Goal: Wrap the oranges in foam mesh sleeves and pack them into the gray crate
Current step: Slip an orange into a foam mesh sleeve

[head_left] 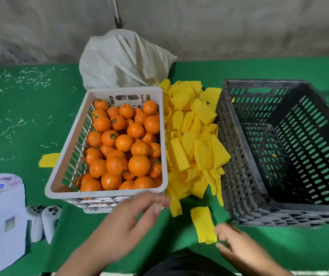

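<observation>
Head view | oranges (pixel 119 144) in white basket (pixel 107 193), none wrapped | sleeve pile (pixel 193 140) between basket and gray crate (pixel 245 176) | my right hand (pixel 237 244) fingertips on lone sleeve (pixel 203 225), uncurled | my left hand (pixel 131 220) relaxed, holds nothing, near basket's front rim | green table (pixel 20 126)

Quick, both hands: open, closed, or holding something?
Left hand: open, holding nothing.
Right hand: fingertips at a yellow foam sleeve; grip cannot be told.
</observation>
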Demonstrator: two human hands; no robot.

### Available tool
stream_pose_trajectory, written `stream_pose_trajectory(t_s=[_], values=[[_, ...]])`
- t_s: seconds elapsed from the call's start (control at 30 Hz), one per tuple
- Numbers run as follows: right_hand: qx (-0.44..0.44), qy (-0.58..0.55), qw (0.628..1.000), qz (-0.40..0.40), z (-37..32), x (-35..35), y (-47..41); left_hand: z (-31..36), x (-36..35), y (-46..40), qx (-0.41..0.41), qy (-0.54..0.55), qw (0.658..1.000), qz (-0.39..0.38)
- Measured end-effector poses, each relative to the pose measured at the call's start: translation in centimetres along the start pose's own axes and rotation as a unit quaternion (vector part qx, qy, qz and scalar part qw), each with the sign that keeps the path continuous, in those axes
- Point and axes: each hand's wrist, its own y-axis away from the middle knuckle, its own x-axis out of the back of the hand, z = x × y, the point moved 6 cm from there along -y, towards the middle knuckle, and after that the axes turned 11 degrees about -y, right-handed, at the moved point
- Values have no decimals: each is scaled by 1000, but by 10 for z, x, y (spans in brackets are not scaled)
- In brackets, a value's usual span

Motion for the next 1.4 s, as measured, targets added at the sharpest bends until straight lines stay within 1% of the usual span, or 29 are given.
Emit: stream_pose_trajectory(t_s=[0.03,0.07,0.1,0.13,0.17,0.2,0.23,0.27,0.3,0.37,0.43,0.5,0.53,0.6,0.67,0.73,0.77,0.8,0.87,0.93,1.0,1.07,1.13,1.2,1.27,1.33,1.4], values=[[10,35,999,-4,-42,-16,-14,-1,15,-19,-40,-35,995,83],[20,101,995,13,-49,-15,-25,-8,23,-39,-53,-148,981,115],[37,164,986,-6,-56,-29,-37,-17,24,-59,-38,-249,961,110],[38,204,978,-9,-63,-32,-41,-36,26,-81,28,-333,940,71],[44,216,975,-8,-63,-30,-47,-58,21,-93,86,-380,921,6],[40,226,973,-12,-58,-30,-52,-77,13,-97,134,-388,910,-55],[33,213,976,-9,-57,-32,-54,-91,8,-97,161,-391,901,-100],[22,190,982,-1,-58,-32,-54,-101,5,-100,167,-392,897,-116],[14,142,989,28,-59,-27,-53,-106,6,-105,164,-405,892,-113],[15,64,993,95,-61,-9,-51,-109,11,-115,167,-431,881,-98],[24,-42,984,172,-66,12,-44,-111,14,-118,174,-425,884,-83],[33,-157,960,231,-78,33,-37,-109,20,-114,173,-380,907,-52],[40,-207,944,252,-85,44,-33,-107,24,-111,176,-341,923,-23],[56,-296,910,285,-100,67,-28,-98,36,-101,185,-258,947,52],[75,-363,873,316,-116,88,-22,-83,48,-89,190,-156,959,142],[96,-391,847,346,-134,107,-17,-64,53,-76,201,-19,955,217],[105,-397,838,360,-143,116,-16,-53,53,-72,208,62,946,242],[115,-401,828,374,-154,124,-16,-44,49,-69,217,148,929,260],[141,-389,814,408,-176,137,-14,-27,31,-69,225,322,884,254],[167,-369,807,429,-197,143,-13,-13,10,-75,227,437,844,215],[181,-353,814,424,-210,143,-17,-2,1,-78,212,491,824,187],[188,-343,821,416,-214,143,-23,0,0,-77,190,520,816,167],[181,-365,812,418,-208,149,-27,-2,1,-75,164,535,818,131],[168,-374,810,419,-206,157,-31,0,1,-73,140,532,831,85],[176,-354,828,398,-215,163,-30,8,1,-75,130,501,854,48],[208,-327,847,365,-228,167,-25,14,1,-80,128,460,878,35],[234,-324,850,343,-232,170,-19,13,1,-84,133,452,881,41]])
